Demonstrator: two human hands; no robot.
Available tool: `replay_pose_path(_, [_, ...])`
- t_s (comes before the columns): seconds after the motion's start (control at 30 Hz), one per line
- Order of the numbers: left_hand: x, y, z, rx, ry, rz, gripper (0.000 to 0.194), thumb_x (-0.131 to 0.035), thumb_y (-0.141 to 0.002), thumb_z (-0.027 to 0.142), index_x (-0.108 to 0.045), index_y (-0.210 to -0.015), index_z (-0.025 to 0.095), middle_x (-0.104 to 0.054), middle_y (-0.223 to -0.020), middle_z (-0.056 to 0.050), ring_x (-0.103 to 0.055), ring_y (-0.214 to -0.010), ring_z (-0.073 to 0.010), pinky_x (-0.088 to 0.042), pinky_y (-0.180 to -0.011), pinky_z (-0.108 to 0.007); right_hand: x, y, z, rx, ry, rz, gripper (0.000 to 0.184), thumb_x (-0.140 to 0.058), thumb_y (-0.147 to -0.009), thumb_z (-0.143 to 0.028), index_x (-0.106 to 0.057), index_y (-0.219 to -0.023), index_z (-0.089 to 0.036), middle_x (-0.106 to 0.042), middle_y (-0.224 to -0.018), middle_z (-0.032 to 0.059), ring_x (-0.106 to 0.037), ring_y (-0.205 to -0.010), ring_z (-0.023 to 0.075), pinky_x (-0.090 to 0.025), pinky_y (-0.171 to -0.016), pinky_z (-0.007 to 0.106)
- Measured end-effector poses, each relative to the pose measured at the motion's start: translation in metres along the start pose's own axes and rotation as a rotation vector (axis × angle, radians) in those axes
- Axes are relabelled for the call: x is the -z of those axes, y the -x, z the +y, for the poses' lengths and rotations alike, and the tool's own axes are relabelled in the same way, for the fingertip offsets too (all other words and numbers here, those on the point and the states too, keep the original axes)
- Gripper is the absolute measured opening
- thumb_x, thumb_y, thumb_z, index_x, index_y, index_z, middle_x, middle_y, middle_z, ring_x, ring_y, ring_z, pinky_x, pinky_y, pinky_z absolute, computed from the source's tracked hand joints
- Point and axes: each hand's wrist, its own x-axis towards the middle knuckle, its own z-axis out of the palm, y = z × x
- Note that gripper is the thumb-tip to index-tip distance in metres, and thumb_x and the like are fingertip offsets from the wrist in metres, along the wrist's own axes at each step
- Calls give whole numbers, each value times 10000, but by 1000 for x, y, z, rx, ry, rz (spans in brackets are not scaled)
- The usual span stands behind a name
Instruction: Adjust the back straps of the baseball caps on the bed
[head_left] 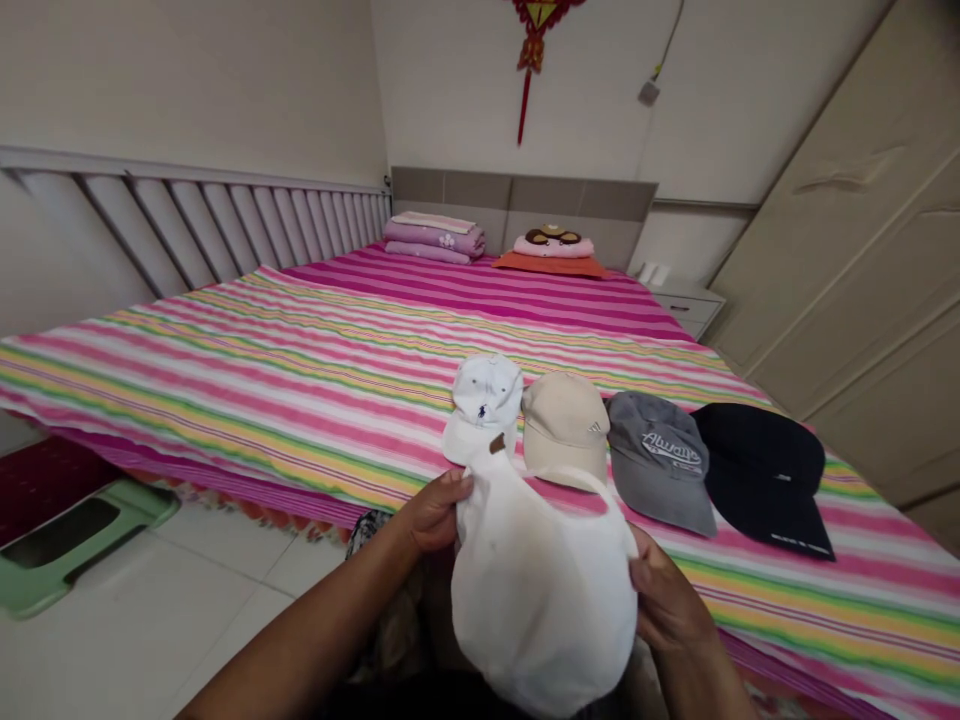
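Between my two hands is a white cap (544,590), held over my lap at the bed's edge, its back opening and a small brown tab facing up and away from me. My left hand (441,510) pinches its left edge, and my right hand (664,590) grips the right edge. Beyond it, a row of caps lies on the bed: a white cap with a small dark logo (486,392), a beige cap (566,425), a grey cap with white lettering (660,455) and a black cap (765,465). The held cap partly overlaps the nearer brims in view.
The striped bedspread (247,370) covers the bed, with a white railing (225,225) along its left. Folded purple bedding (435,238) and a pink-and-orange stack (553,252) sit by the headboard (457,190). A green stool (82,540) stands on the floor at left; a nightstand (686,300) stands at far right.
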Motion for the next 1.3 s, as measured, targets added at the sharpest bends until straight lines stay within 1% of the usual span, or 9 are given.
replay_pose_path(0.17, [-13, 9, 10, 37, 37, -71, 228, -629, -670, 198, -635, -835, 42, -670, -714, -109, -629, -681, -240, -455, -692, -344, -5, -1, -10, 127, -46, 63, 233, -794, -478, -270, -642, -641, -207, -656, -635, 2, -618, -567, 177, -499, -679, 334])
replay_pose_path(0.27, [-18, 9, 14, 23, -120, -106, 222, -687, -614, 181, -639, -770, 30, -655, -654, -100, -609, -576, -187, -452, -593, -273, -5, -2, -7, 155, -61, 60, 213, -794, -483, -250, -632, -611, -196, -608, -620, -16, -565, -516, 126, -483, -563, 256])
replay_pose_path(0.4, [-23, 6, 17, -4, -261, -97, 206, -742, -542, 171, -611, -671, 78, -623, -584, -42, -560, -476, -108, -424, -486, -196, 0, 2, 0, 101, -46, 47, 232, -788, -503, -217, -635, -677, -198, -585, -611, -18, -535, -521, 108, -414, -483, 202])
replay_pose_path(0.53, [-30, 6, 19, 5, -320, -96, 221, -743, -549, 199, -604, -685, 93, -620, -593, -31, -558, -479, -98, -436, -482, -194, 5, 8, 0, 62, 20, -24, 235, -755, -566, -307, -621, -713, -182, -559, -596, -7, -500, -513, 101, -377, -490, 208])
replay_pose_path(0.67, [-36, 7, 20, 30, -350, -114, 230, -741, -562, 220, -613, -713, 103, -619, -603, -24, -554, -481, -90, -433, -482, -190, 4, 11, -6, 109, 85, -46, 316, -683, -621, -461, -607, -698, -165, -529, -581, 1, -458, -505, 99, -336, -467, 210])
replay_pose_path(0.83, [-40, 6, 23, 50, -427, -206, 214, -714, -612, 245, -635, -757, 108, -605, -634, -14, -541, -519, -70, -407, -500, -169, -8, 12, -19, 213, 211, -32, 187, -680, -669, -339, -603, -717, -176, -538, -567, 4, -461, -543, 108, -337, -503, 218])
replay_pose_path(1.0, [-47, 5, 22, -82, -551, -157, 232, -709, -624, 236, -620, -811, 132, -599, -712, -4, -534, -625, -61, -402, -593, -167, -23, 12, -22, 305, 154, -21, 216, -566, -769, -394, -605, -746, -183, -382, -392, -53, -326, -409, 67, -261, -443, 204])
replay_pose_path(1.17, [-54, 3, 14, -118, -570, -89, 216, -715, -609, 248, -615, -760, 130, -592, -644, 9, -524, -555, -60, -389, -541, -177, -38, 4, -16, 215, 259, 65, 220, -589, -754, -388, -592, -743, -168, -474, -470, -45, -279, -349, 27, -169, -393, 197])
replay_pose_path(1.3, [-55, 1, 8, -109, -571, -102, 235, -720, -603, 255, -613, -768, 126, -617, -669, -7, -555, -588, -74, -412, -571, -188, -52, -8, -11, 163, 407, 121, 284, -581, -747, -424, -553, -704, -145, -439, -444, -59, -244, -333, 23, -129, -359, 186])
